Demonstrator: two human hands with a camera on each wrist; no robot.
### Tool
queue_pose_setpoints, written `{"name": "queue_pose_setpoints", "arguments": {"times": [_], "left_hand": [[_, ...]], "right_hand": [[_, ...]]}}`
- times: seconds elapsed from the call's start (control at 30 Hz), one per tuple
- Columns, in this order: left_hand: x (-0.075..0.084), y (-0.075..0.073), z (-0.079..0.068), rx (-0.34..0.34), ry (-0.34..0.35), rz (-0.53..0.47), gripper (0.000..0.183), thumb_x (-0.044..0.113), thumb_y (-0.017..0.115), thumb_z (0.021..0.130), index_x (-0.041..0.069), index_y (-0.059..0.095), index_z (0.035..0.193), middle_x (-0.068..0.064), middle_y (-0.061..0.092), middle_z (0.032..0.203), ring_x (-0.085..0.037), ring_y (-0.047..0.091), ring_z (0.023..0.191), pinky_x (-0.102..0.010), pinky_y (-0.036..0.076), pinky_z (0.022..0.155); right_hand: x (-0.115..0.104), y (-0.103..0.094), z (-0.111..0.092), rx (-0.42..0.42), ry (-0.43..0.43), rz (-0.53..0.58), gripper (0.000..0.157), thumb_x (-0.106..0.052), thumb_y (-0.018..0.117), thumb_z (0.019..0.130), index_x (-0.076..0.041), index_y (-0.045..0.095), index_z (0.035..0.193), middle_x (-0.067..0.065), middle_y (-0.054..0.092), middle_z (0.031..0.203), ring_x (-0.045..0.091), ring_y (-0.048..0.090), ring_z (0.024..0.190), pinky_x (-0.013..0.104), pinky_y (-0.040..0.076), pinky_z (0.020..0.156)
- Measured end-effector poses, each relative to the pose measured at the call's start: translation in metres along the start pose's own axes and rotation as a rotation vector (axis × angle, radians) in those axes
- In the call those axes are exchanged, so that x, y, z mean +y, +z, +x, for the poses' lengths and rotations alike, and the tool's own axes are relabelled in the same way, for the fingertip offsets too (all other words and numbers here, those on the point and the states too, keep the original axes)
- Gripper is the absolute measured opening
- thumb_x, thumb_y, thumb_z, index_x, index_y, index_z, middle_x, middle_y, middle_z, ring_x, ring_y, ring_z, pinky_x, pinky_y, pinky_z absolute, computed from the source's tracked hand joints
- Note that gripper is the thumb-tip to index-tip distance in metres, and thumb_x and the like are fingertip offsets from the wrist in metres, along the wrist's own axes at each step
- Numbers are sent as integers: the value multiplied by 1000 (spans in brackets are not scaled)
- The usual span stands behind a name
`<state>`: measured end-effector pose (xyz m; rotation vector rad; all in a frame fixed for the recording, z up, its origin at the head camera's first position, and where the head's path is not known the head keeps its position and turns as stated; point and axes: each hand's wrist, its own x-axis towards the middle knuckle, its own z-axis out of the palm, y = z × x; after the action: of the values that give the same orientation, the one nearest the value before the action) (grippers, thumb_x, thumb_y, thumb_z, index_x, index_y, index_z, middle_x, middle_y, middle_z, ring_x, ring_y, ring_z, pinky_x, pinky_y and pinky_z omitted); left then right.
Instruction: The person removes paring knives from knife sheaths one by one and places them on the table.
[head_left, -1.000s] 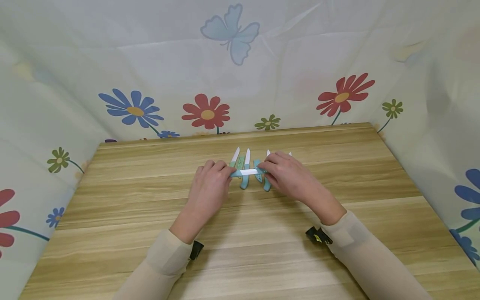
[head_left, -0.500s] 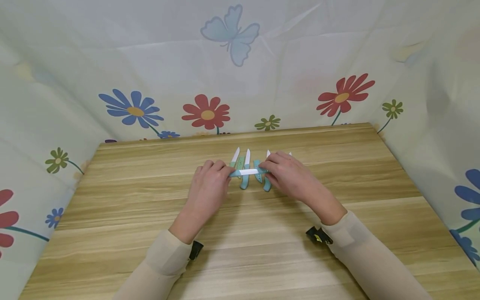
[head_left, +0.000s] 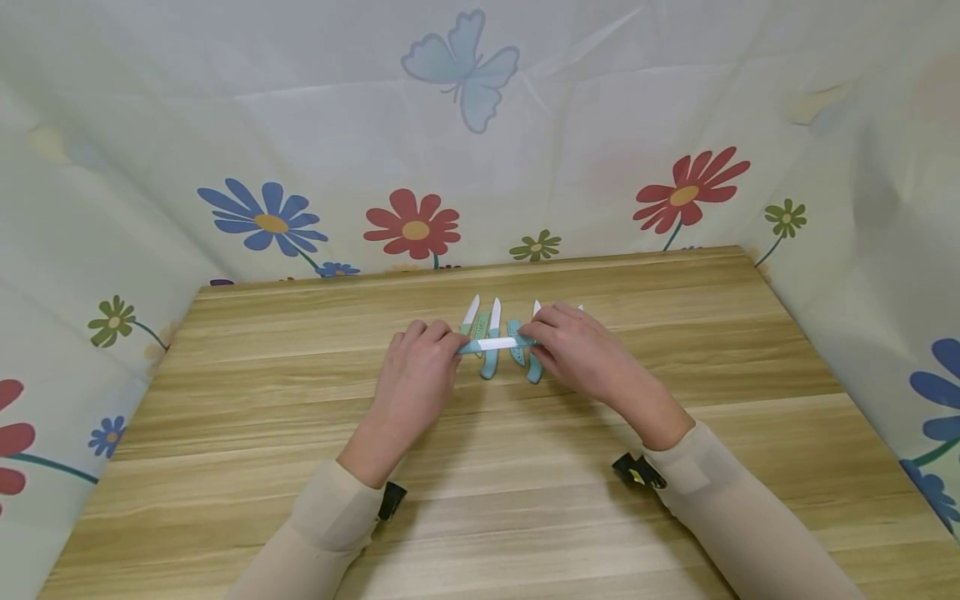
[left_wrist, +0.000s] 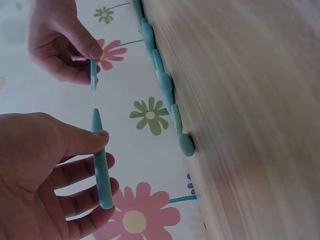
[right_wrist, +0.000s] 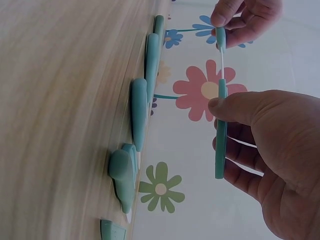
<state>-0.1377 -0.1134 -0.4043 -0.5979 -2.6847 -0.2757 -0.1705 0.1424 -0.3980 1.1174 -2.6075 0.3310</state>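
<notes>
My left hand (head_left: 420, 371) grips the teal handle (left_wrist: 102, 172) of a small knife with a white blade (head_left: 497, 343). The knife is held level above the table, pointing right. My right hand (head_left: 581, 354) pinches a teal blade sheath (right_wrist: 220, 150) at the blade's tip end. A stretch of bare blade shows between handle and sheath; the tip is hidden. Beneath the hands lie other knives, among them a green-handled one (head_left: 471, 310), a blue-handled one (head_left: 490, 363) and another (head_left: 534, 371) partly behind my right hand. Between them are a green sheath (head_left: 482, 322) and a blue sheath (head_left: 515, 329).
Everything lies on a wood-grain table (head_left: 300, 400). A white curtain (head_left: 322, 142) printed with flowers and a butterfly encloses the back and both sides. One more white blade tip (head_left: 581, 307) pokes out beyond my right hand. Black wrist-worn devices sit under both sleeves.
</notes>
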Motion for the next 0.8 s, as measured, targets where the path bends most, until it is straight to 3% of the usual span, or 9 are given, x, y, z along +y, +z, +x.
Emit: {"name": "queue_pose_setpoints", "arguments": {"times": [0.8], "left_hand": [[-1, -1, 1, -22, -22, 4, 22, 12, 81, 95, 10, 80, 117, -4, 70, 108, -27, 60, 96, -40, 51, 77]], "right_hand": [[3, -1, 0, 8, -1, 3, 28, -7, 81, 94, 0, 75, 121, 11, 72, 113, 30, 65, 107, 44, 54, 98]]}}
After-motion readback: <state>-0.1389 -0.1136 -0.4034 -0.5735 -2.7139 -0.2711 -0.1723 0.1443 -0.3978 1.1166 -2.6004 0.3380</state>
